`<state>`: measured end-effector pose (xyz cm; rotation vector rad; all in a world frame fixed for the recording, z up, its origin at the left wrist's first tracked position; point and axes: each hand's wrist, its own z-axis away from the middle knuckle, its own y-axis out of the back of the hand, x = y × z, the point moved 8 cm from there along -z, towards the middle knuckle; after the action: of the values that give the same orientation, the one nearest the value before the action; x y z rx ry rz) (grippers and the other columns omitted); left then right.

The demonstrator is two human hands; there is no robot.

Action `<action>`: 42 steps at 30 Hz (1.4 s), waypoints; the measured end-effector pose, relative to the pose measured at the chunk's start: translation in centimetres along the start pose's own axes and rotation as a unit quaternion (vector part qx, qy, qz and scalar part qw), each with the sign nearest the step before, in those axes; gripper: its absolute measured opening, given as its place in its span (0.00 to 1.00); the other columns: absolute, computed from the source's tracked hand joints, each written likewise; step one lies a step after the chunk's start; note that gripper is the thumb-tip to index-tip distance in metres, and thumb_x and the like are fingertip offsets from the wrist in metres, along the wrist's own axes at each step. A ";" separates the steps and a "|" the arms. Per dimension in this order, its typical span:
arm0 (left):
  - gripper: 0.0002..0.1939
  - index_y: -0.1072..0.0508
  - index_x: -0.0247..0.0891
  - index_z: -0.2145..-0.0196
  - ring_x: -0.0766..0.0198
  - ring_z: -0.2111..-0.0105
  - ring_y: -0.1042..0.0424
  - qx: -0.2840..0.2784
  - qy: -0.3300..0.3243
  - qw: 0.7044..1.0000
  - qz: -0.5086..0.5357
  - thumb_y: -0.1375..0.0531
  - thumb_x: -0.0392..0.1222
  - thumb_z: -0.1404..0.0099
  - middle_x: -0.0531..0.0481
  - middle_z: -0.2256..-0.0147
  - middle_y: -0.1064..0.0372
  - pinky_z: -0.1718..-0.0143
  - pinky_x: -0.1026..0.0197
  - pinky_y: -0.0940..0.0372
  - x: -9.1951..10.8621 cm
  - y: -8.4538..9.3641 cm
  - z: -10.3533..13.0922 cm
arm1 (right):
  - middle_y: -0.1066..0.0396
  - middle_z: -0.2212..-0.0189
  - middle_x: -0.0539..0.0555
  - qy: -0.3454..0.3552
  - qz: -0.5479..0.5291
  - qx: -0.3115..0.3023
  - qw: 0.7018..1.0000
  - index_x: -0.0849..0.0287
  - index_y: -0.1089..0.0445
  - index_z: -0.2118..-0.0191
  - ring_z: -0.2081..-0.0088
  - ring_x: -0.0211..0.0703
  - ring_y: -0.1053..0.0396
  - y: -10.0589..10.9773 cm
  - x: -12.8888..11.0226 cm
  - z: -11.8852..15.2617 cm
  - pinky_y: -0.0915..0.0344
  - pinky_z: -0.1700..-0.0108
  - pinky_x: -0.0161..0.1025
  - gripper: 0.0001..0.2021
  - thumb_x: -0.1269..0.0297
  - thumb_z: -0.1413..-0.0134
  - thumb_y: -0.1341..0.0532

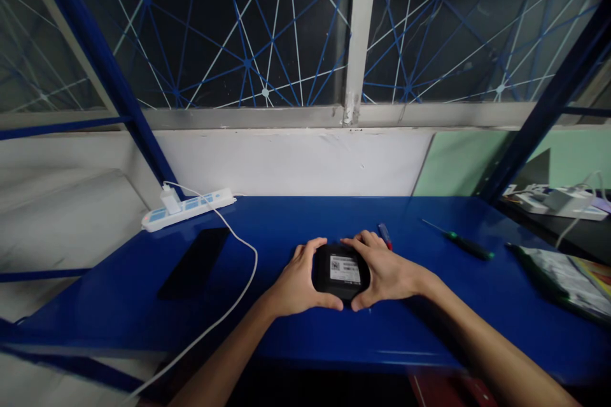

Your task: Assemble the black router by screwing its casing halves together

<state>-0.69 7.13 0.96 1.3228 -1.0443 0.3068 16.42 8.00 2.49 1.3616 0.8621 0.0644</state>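
Observation:
A small black box-like device with rounded corners (pixel 324 280) is held at the middle of the blue table, its white printed label (pixel 345 269) facing up. My left hand (pixel 298 280) grips its left side, thumb along the near edge and fingers at the far edge. On the opposite side my right hand (pixel 382 270) holds it the same way. The underside of the device is hidden, and I cannot tell whether it rests on the table. Just beyond my right hand lies a small blue and red object (pixel 384 235), partly covered by the fingers.
A green-handled screwdriver (pixel 465 245) lies to the right, near a plastic packet (pixel 563 280). At the left are a black flat slab (pixel 193 264) and a white power strip (pixel 191 208). A white cable (pixel 252 267) runs across the blue table (pixel 305 340). Blue posts flank it.

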 end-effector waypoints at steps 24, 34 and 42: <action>0.44 0.42 0.43 0.40 0.41 0.42 0.35 0.054 -0.028 0.997 -0.050 0.27 0.53 0.49 0.39 0.43 0.36 0.42 0.38 0.38 1.0 0.6 0.6 | 0.37 0.41 0.64 0.049 -0.028 0.007 0.998 0.61 0.43 0.32 0.41 0.60 0.39 1.0 -0.9 0.5 0.39 0.38 0.58 0.53 0.43 0.63 0.26; 0.44 0.43 0.39 0.38 0.39 0.42 0.35 0.050 -0.057 0.988 -0.132 0.30 0.57 0.44 0.36 0.43 0.35 0.43 0.37 0.37 1.3 -0.2 0.8 | 0.37 0.40 0.64 0.056 -0.040 0.008 0.998 0.58 0.43 0.32 0.38 0.63 0.41 1.2 -1.3 0.8 0.40 0.37 0.61 0.50 0.51 0.61 0.26; 0.46 0.44 0.40 0.37 0.40 0.44 0.35 0.051 -0.068 0.988 -0.129 0.28 0.53 0.47 0.38 0.43 0.36 0.45 0.38 0.36 1.7 -0.1 0.8 | 0.37 0.44 0.61 0.091 -0.037 0.009 0.995 0.56 0.43 0.33 0.44 0.59 0.39 1.0 -1.3 0.5 0.37 0.40 0.58 0.51 0.48 0.63 0.25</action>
<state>-0.06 5.79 2.08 1.5715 -0.9658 0.0763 16.24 7.16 3.95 1.3539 1.0663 0.1250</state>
